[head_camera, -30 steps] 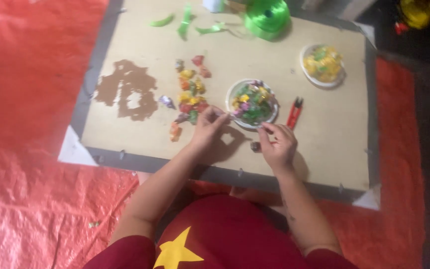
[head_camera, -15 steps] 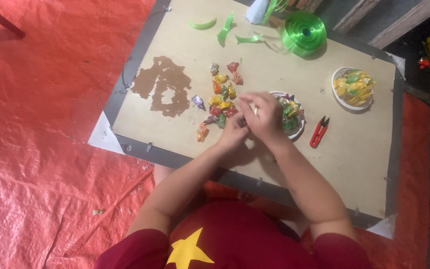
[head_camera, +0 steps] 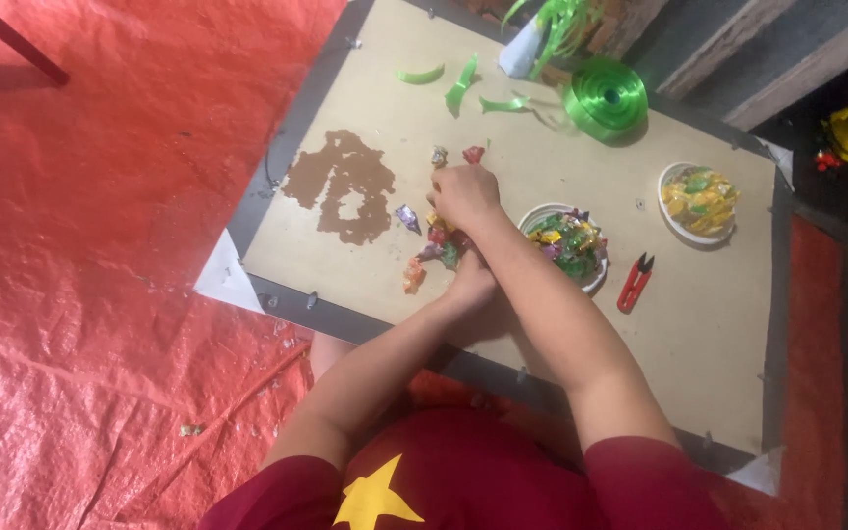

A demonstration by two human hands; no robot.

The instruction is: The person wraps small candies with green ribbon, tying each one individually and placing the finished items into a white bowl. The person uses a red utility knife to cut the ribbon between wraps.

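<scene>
A pile of small, colourfully wrapped candies (head_camera: 431,249) lies on a tan cardboard board (head_camera: 699,344). My right hand (head_camera: 463,194) reaches across my left arm and rests knuckles-up on the far end of the pile, fingers curled down onto the candies. My left hand (head_camera: 470,285) sits at the near edge of the pile. It is partly hidden under my right forearm, so its fingers do not show. A white bowl (head_camera: 534,215) full of mixed candies stands just right of both hands.
Red snips (head_camera: 633,283) lie right of the bowl, with a second bowl (head_camera: 672,224) of yellow candies beyond. A green ribbon roll (head_camera: 606,98) and ribbon scraps (head_camera: 461,83) are at the far edge. A brown patch (head_camera: 345,186) marks the board's left side. Red tarp (head_camera: 100,294) surrounds it.
My right hand has moved left from beside the bowl onto the far end of the candy pile, crossing over my left arm. The head view has shifted.
</scene>
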